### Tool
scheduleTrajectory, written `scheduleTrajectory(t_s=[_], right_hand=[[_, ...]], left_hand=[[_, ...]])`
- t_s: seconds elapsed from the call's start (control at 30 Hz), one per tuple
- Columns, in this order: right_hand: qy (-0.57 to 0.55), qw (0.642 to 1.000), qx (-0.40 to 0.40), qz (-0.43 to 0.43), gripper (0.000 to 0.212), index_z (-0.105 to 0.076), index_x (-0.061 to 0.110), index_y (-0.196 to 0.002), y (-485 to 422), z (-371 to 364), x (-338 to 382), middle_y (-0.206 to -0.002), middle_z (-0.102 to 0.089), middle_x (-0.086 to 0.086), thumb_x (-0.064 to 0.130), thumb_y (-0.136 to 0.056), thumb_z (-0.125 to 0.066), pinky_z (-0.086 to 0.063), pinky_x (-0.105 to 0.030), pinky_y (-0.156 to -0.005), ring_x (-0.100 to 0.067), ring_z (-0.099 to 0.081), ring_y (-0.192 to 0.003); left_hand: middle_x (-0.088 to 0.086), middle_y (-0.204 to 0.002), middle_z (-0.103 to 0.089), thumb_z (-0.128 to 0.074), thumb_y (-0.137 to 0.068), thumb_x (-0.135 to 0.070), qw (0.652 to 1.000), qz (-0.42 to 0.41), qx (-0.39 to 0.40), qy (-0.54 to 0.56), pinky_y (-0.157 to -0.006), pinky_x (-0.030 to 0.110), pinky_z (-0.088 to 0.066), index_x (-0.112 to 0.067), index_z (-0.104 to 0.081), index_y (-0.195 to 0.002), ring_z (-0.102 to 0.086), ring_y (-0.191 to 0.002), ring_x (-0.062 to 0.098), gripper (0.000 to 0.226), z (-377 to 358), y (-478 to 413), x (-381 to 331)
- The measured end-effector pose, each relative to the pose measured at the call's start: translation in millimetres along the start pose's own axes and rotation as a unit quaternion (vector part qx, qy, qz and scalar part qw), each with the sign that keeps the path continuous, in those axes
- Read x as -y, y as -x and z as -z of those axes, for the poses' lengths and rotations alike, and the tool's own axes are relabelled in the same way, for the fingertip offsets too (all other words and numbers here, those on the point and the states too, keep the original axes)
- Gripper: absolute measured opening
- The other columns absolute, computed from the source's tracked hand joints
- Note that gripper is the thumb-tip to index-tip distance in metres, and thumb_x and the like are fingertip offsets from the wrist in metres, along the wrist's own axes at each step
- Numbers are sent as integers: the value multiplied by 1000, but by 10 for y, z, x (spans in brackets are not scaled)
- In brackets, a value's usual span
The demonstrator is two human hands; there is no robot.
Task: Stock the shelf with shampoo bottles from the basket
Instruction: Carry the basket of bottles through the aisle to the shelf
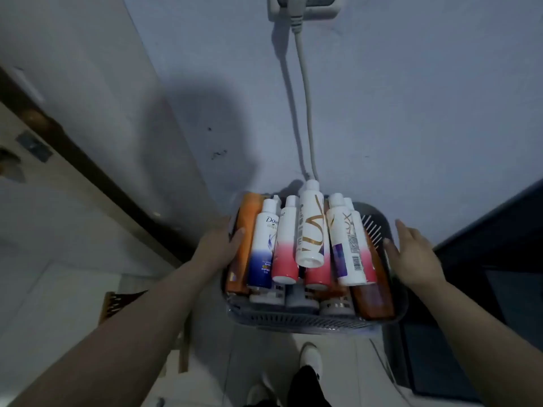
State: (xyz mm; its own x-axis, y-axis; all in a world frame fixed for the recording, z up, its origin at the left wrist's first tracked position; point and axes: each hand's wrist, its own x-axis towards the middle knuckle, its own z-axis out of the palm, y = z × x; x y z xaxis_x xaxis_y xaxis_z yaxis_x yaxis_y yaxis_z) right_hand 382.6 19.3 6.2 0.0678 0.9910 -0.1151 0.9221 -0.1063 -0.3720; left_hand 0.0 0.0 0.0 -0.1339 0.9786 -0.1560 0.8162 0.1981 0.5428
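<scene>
At far left, a dark wooden door frame (88, 160) runs diagonally beside the pale wall. Your left hand (219, 248) grasps the left edge of the grey slotted plastic basket (293, 320), thumb lying over the rim against a long orange bottle (244, 251). Beside it, in order, lie a white-and-blue bottle marked Dove (263, 251), a white-and-pink bottle (286, 248), a white bottle with gold lettering (312, 227) resting on top of the pile, a white bottle with a barcode label (349, 248), and a second orange bottle (373, 298) along the right wall. More bottles show beneath. Your right hand (411, 254) is spread, fingers straight, holding nothing, just beside the right rim; contact cannot be confirmed. At far right stands a dark unit (484, 259), possibly the shelf. Judged from the full basket, stocking has not begun: every visible bottle remains to be placed.
</scene>
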Motion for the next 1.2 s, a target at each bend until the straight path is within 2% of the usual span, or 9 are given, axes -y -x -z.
scheduleTrajectory(t_s=[0.2, 0.33, 0.47, 0.53, 0.63, 0.73, 0.9, 1.03, 1.2], right_hand=[[-113, 990, 64, -59, 36, -48, 10, -124, -22, -193, -66, -113, -63, -25, 35, -98, -44, -45, -40, -77, -41, -60, -101], [-179, 979, 57, -83, 41, -44, 17, -134, -28, -273, -65, -112, -67, -19, 36, -98, -45, -42, -36, -77, -40, -62, -102], [-193, 976, 39, -95, 44, -43, 20, -136, -29, -301, -71, -107, -66, -15, 40, -97, -47, -43, -38, -79, -39, -62, -101], [-203, 974, 35, -96, 49, -42, 23, -137, -18, -306, -72, -92, -63, -5, 48, -95, -44, -44, -33, -74, -30, -63, -87], [-203, 975, 25, -91, 47, -43, 24, -136, -14, -330, -68, -74, -55, 16, 49, -96, -43, -36, -18, -56, 1, -51, -64], [-209, 974, 17, -91, 36, -47, 24, -130, -12, -331, -56, -73, -56, 18, 41, -99, -43, -33, -14, -52, 6, -50, -63], [-219, 972, 16, -89, 37, -48, 25, -129, -25, -330, -77, -73, -60, 12, 43, -98, -44, -35, -17, -52, 2, -54, -66], [-226, 970, 30, -88, 38, -45, 31, -130, -50, -334, -107, -77, -58, 15, 48, -97, -42, -36, -20, -56, 1, -52, -68], [-259, 961, 36, -90, 34, -49, 34, -128, -84, -320, -138, -84, -60, 16, 48, -97, -42, -40, -22, -62, -1, -56, -76]], left_hand=[[18, -105, -70, -44, -100, -41, 997, 60, -4, 40, -76, 29, -38, -8, -64, -108, -63, -104, 35, 39, -121, -40, 57], [18, -107, -68, -42, -99, -47, 993, 101, -26, 60, -78, 31, -38, -8, -62, -110, -62, -103, 35, 45, -177, -53, 79], [13, -95, -68, -35, -99, -53, 990, 114, -37, 68, -73, 32, -38, -12, -63, -96, -62, -91, 33, 50, -239, -30, 43], [9, -91, -66, -31, -98, -57, 988, 131, -33, 78, -73, 33, -40, -13, -64, -94, -61, -85, 29, 55, -260, -8, 36], [4, -82, -63, -30, -97, -59, 985, 147, -30, 80, -70, 33, -43, -15, -61, -86, -60, -78, 24, 56, -277, 1, 28], [3, -79, -61, -33, -97, -58, 979, 162, -27, 125, -60, 25, -39, -13, -60, -86, -59, -73, 18, 54, -274, -4, -3], [1, -90, -61, -33, -95, -60, 966, 179, 5, 184, -63, 27, -40, -15, -56, -100, -60, -83, 16, 51, -273, -6, -13], [4, -95, -60, -24, -96, -63, 977, 170, 23, 126, -77, 35, -45, -14, -54, -106, -60, -85, 19, 58, -263, -18, -20], [10, -89, -63, -26, -98, -58, 987, 148, -7, 65, -80, 41, -52, -8, -61, -93, -63, -82, 25, 61, -243, -37, -23]])
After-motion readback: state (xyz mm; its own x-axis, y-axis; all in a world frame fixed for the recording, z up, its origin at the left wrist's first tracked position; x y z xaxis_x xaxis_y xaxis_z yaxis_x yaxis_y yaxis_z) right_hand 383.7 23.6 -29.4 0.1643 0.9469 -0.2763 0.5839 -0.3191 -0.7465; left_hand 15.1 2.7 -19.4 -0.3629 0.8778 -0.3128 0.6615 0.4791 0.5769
